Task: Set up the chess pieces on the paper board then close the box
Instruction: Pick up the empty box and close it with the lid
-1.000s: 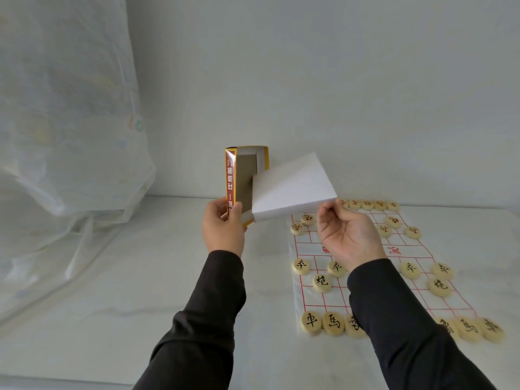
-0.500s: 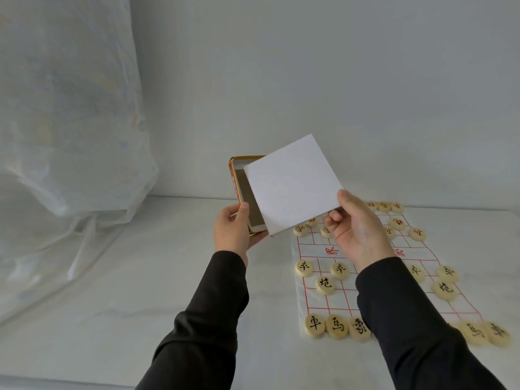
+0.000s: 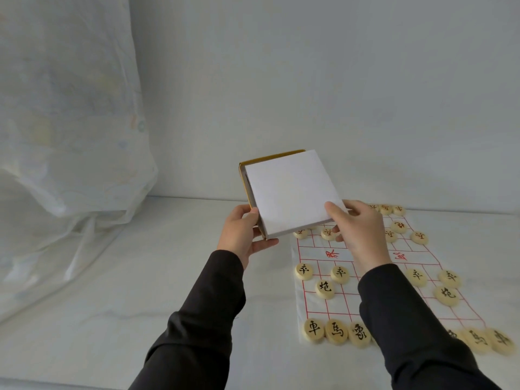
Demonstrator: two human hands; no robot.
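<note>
- The yellow box (image 3: 270,158) is held up in the air above the white surface (image 3: 140,277), in front of the far left corner of the paper board (image 3: 332,254).
- A white lid (image 3: 289,192) lies over the box's face and nearly lines up with it. Only a yellow strip shows along the top and left edges.
- The left hand (image 3: 242,235) grips the box at its lower left corner, with the thumb on the lid's edge and the fingers (image 3: 267,243) curled underneath.
- The right hand (image 3: 357,232) pinches the lid's lower right corner. Its thumb lies flat on the white face and the other fingers are tucked below.
- Both arms wear black sleeves (image 3: 213,305).
- The paper board lies flat on the surface, its red grid running away to the right.
- Round wooden chess pieces sit on the grid lines:
  - A chariot (image 3: 313,329), a horse (image 3: 336,331) and an elephant (image 3: 359,334) stand side by side, touching, in the near row.
  - A black cannon (image 3: 325,288) sits ahead of them, with two black pawns (image 3: 304,271) further on.
  - More black pieces (image 3: 446,295) lie to the right of the right arm, and those in the near row are blurred.
  - Red-lettered pieces (image 3: 398,226) line the far end, some hidden behind the box and the right hand.
- A translucent plastic sheet (image 3: 70,136) hangs at the left and bunches onto the surface.
</note>
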